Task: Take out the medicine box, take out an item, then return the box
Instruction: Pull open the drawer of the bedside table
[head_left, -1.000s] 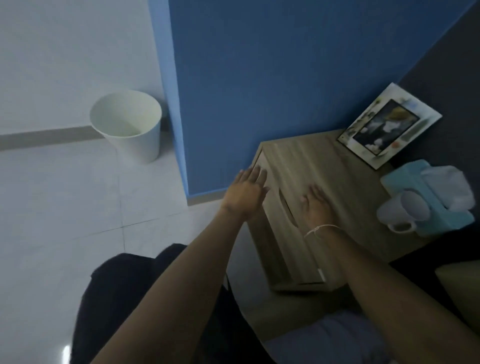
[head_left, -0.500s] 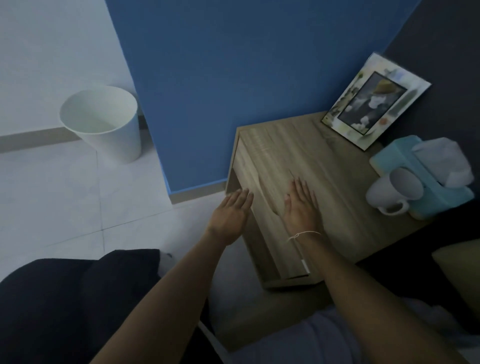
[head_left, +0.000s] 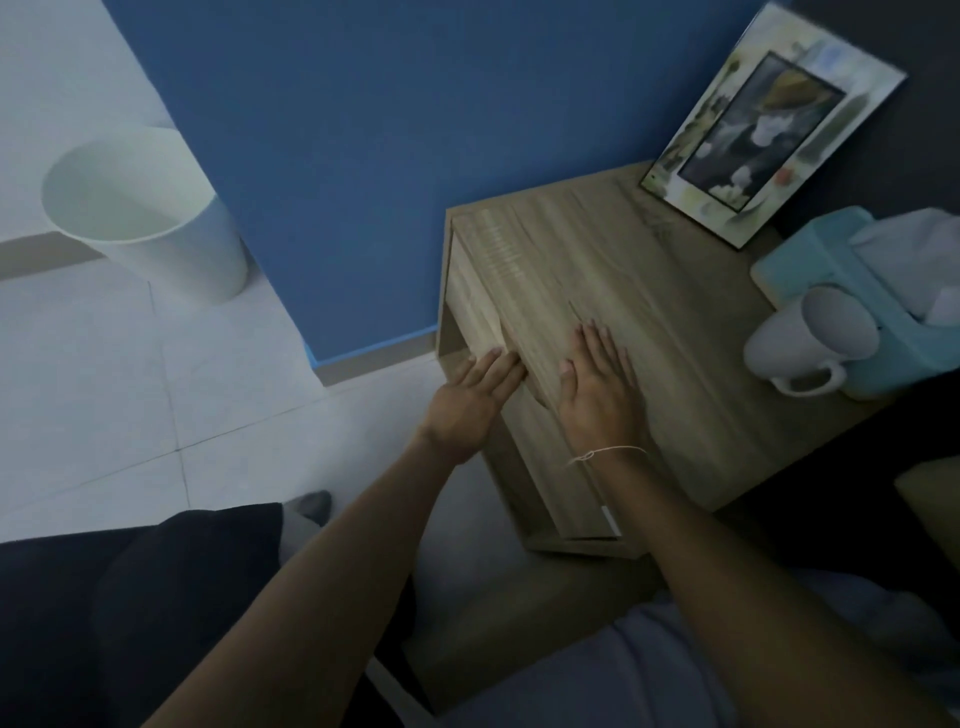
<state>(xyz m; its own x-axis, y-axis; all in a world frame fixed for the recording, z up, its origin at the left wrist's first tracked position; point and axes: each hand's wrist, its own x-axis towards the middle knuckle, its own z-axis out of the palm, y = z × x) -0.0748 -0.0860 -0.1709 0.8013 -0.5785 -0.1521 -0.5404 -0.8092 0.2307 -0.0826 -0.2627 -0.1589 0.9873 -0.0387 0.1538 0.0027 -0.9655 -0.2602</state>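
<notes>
A wooden bedside table (head_left: 649, 291) stands against the blue wall, its drawer front (head_left: 483, 306) facing left and closed. My left hand (head_left: 472, 400) lies flat with fingers together against the lower edge of the drawer front. My right hand (head_left: 600, 384) rests palm down on the tabletop near its front edge, a thin string around the wrist. Neither hand holds anything. No medicine box is in view.
On the tabletop stand a photo frame (head_left: 763, 124) at the back, a light blue tissue box (head_left: 878, 291) and a white mug (head_left: 810, 343) lying on its side at the right. A white bin (head_left: 145, 213) stands on the tiled floor at the left.
The view has shifted closer to the table. My left hand has come in against the drawer front. My right hand stays flat on the tabletop.
</notes>
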